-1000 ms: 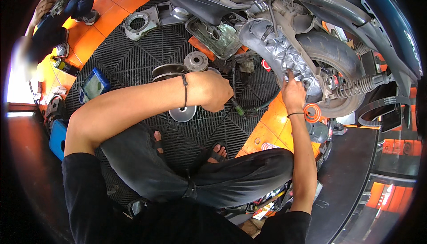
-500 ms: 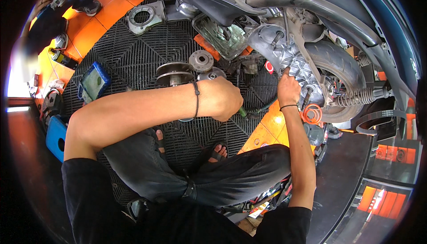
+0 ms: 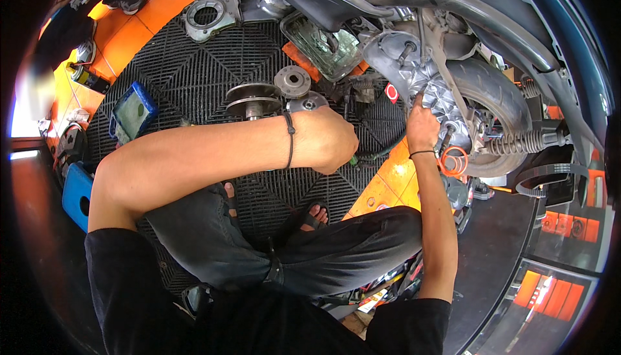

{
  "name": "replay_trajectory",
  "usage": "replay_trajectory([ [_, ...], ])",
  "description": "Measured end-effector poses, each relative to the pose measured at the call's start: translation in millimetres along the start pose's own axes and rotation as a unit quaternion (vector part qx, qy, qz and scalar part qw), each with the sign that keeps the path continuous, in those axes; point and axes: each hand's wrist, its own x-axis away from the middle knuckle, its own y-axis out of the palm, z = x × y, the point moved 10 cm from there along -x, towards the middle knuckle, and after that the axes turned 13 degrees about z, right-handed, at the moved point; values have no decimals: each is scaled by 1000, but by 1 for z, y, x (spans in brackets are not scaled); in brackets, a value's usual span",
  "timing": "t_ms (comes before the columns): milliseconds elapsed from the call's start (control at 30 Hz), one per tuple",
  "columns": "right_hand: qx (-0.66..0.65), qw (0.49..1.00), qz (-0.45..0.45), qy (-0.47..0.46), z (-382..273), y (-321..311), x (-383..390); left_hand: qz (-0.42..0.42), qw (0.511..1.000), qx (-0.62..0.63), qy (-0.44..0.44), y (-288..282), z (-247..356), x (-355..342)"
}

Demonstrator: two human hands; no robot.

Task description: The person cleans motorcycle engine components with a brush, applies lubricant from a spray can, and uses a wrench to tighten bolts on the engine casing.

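Observation:
My left hand is closed in a fist over the black mat. A green end pokes out beside it, joined to a dark hose; the rest of what it grips is hidden. My right hand touches the silver engine casing of a scooter, one finger stretched onto the metal and the others partly hidden. Close to my left wrist are a metal pulley with two discs, a round flanged part and another round metal part, partly behind my hand.
Farther off lie a metal cover and a metal tray. A blue-rimmed tray sits left. The rear tyre, shock spring and a drive belt stand right. Another person's shoe shows far left.
The view has shifted slightly, so the parts on the mat sit a little higher. My left fist is slightly farther right; my right hand stays on the casing.

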Motion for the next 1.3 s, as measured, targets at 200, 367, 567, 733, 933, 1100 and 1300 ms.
replay_trajectory([
  [200,-9,1000,-17,-13,-4,-4,3,-13,1000,-12,-1,1,0,1],
  [367,-23,1000,19,4,-8,-19,-5,-16,1000,-21,-1,0,2,-3],
  [567,-21,1000,11,16,-9,-24,-10,-13,1000,-18,8,0,5,-3],
  [733,-23,999,0,27,-7,-23,-10,-18,1000,-16,1,0,2,-3],
  [933,-35,999,8,25,-7,-22,-12,-29,999,-32,6,4,4,-3],
  [1100,-33,999,30,21,-6,-20,-12,-17,1000,-23,8,1,3,-1],
  [1300,-36,998,38,17,-5,-16,-13,-12,1000,-21,6,0,5,1],
])
